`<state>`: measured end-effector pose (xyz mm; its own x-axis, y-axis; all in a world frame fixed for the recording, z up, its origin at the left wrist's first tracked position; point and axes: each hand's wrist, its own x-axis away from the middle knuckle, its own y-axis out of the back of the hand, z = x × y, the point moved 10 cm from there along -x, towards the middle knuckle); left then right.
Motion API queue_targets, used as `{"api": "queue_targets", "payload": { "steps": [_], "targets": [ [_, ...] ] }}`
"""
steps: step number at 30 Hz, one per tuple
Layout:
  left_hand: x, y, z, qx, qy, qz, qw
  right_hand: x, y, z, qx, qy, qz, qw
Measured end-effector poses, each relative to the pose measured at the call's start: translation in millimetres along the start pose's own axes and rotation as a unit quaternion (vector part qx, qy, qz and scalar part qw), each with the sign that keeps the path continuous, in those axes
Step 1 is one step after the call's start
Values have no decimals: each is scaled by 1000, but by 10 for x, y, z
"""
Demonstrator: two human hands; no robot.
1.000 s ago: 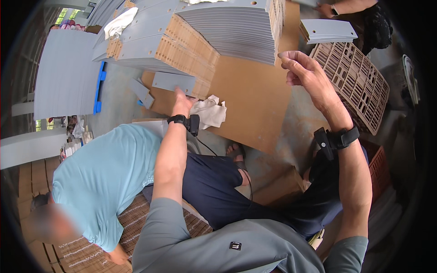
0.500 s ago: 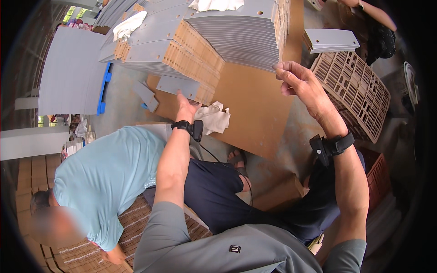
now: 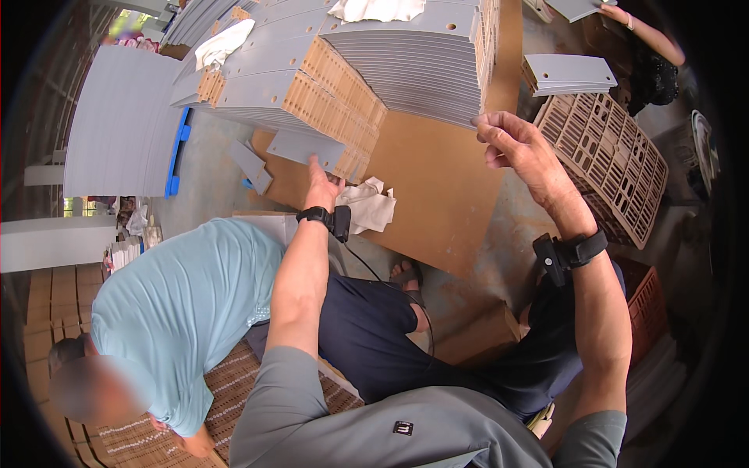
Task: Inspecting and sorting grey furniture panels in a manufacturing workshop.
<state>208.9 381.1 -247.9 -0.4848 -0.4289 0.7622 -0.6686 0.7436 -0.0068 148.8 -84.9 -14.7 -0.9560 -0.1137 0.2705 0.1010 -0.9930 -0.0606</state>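
Observation:
My left hand grips the near edge of a grey panel with round holes. Its thumb lies on top; the other fingers are partly hidden. That panel sticks out low beside stacked panels with tan slotted edges. My right hand is closed in a pinch at the lower right corner of a tall stack of grey panels. What sits between its fingertips is too small to make out. A crumpled white cloth lies just right of my left hand.
A brown board covers the floor under the stacks. To the right stand a tan slatted crate and a short panel pile. A person in a light blue shirt bends at my left. Another person's arm shows at upper right.
At upper right, the other person's hand has come up with a grey panel. My hands stay almost where they were. The bending person's head has shifted slightly.

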Motion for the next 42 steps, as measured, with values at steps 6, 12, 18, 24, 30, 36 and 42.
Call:
{"api": "queue_targets", "payload": {
  "steps": [6, 12, 18, 24, 30, 36, 42],
  "targets": [
    [62, -144, 235, -11, 48, -24, 999, 1, 142, -137, 13, -15, -6, 1000],
    [-67, -94, 53, 51, 16, 42, 998, 11, 100, -75, 13, -12, -10, 1000],
    [207, 148, -130, 47, -17, 47, 998, 69, 71, -82, 21, -1, 5, 1000],
    [1100, 396, 2, 27, -15, 100, 994, 175, -7, -41, 33, 7, 10, 999],
    [2540, 325, 298, 38, -137, 215, 966, 467, -426, -107, 109, 43, 102, 988],
    [3307, -26, 1172, -1, -182, 330, 926, 776, -680, -268, 217, 82, 164, 959],
    [3794, -469, 1797, -163, -208, 430, 863, 938, -427, -240, -21, 48, 128, 990]
  ]
}}
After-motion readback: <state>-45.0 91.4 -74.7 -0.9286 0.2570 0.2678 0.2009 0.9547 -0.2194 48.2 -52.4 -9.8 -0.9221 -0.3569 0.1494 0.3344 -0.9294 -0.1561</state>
